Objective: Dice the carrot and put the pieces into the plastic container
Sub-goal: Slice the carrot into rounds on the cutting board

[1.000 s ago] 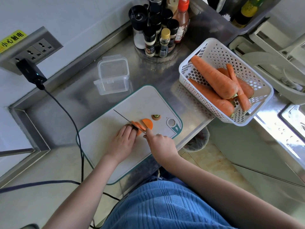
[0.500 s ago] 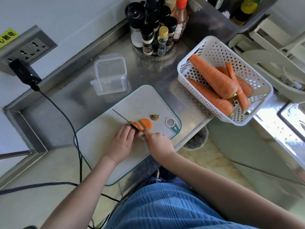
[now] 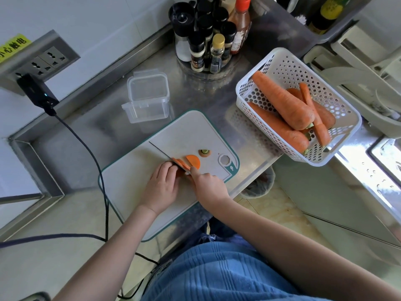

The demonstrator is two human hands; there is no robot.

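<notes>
On the grey cutting board (image 3: 130, 183) my left hand (image 3: 163, 186) curls over a piece of carrot, most of it hidden under the fingers. My right hand (image 3: 209, 184) grips the knife handle; the blade (image 3: 160, 152) runs up-left across the board beside the carrot. Cut orange slices (image 3: 191, 161) lie just right of the blade, and the trimmed carrot top (image 3: 204, 152) sits further right. The clear plastic container (image 3: 148, 95) stands open and empty on the steel counter behind the board, its lid flap at the front left.
A white perforated basket (image 3: 271, 59) holds several whole carrots (image 3: 282, 101) at the right. A round rack of spice bottles (image 3: 206, 40) stands at the back. A black cable (image 3: 86, 148) runs from a wall plug (image 3: 36, 94) past the board's left edge.
Both hands and the knife keep almost the same spot on the board; the camera has shifted slightly. The slices beside the blade look the same.
</notes>
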